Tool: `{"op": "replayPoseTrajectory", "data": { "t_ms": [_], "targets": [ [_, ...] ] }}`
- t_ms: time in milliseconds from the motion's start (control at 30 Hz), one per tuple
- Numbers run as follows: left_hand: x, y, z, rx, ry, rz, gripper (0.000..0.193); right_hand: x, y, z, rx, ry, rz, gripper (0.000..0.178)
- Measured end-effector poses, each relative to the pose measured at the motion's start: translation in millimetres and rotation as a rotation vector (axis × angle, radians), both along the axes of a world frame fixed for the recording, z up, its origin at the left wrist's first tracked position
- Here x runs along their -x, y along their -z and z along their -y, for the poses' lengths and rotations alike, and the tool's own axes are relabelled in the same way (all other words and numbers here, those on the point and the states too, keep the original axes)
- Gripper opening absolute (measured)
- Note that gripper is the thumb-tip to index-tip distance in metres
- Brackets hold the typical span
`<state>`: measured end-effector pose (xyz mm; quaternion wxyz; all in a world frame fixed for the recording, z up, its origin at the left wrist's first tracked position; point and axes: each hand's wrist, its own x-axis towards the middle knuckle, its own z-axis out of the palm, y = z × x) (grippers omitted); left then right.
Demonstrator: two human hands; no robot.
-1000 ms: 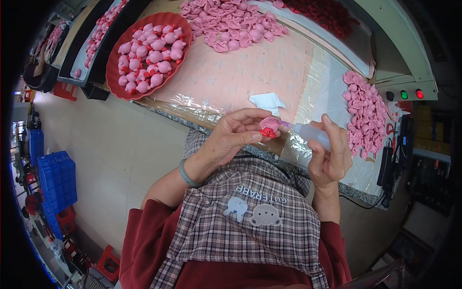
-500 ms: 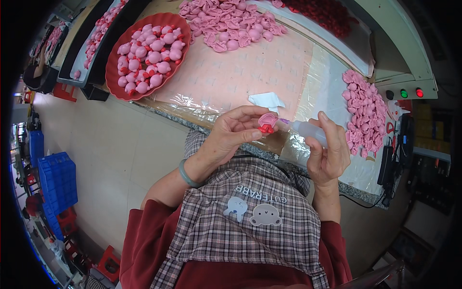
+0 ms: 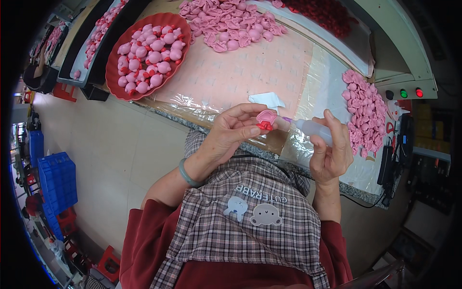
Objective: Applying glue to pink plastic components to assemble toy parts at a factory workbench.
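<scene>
Between thumb and fingers, my left hand [image 3: 233,131] pinches a small hollow pink plastic toy part [image 3: 266,117] with a red piece [image 3: 264,126] at its lower end. My right hand [image 3: 332,149] is closed round a translucent squeeze bottle [image 3: 315,131]. Its purple-tinted nozzle [image 3: 287,119] points left at the pink part, with a small gap between them. A white cloth or paper scrap [image 3: 267,100] lies on the table just beyond my hands. What fills the bottle I cannot make out.
A red scalloped bowl [image 3: 111,72] of pink-and-red pieces stands far left. Loose pink parts [image 3: 236,24] are heaped at the back, and another pile [image 3: 364,113] lies right. Red pieces [image 3: 322,14] sit under a machine housing with lit buttons [image 3: 411,93]. Blue crates [image 3: 57,183] stand on the floor.
My right hand has drawn the bottle slightly to the right, so its nozzle is farther from the pink part. My left hand has barely shifted and still holds the part.
</scene>
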<state>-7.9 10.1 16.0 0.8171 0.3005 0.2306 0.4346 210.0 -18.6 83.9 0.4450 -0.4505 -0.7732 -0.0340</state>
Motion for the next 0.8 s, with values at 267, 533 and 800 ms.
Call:
{"op": "replayPoseTrajectory", "data": {
  "t_ms": [267,533,800],
  "targets": [
    [0.4,0.1,0.0,-0.005,0.0,-0.001,0.047,-0.2,-0.8,-0.2,0.017,0.008,0.026,0.042],
    [0.0,-3.2,-0.4,-0.035,0.005,-0.038,0.046,-0.6,2.0,0.9,-0.004,0.006,0.088,0.043],
    [0.8,-2.1,-2.0,-0.02,-0.004,-0.002,0.046,-0.9,1.6,1.1,0.041,-0.018,-0.026,0.041]
  ]
}}
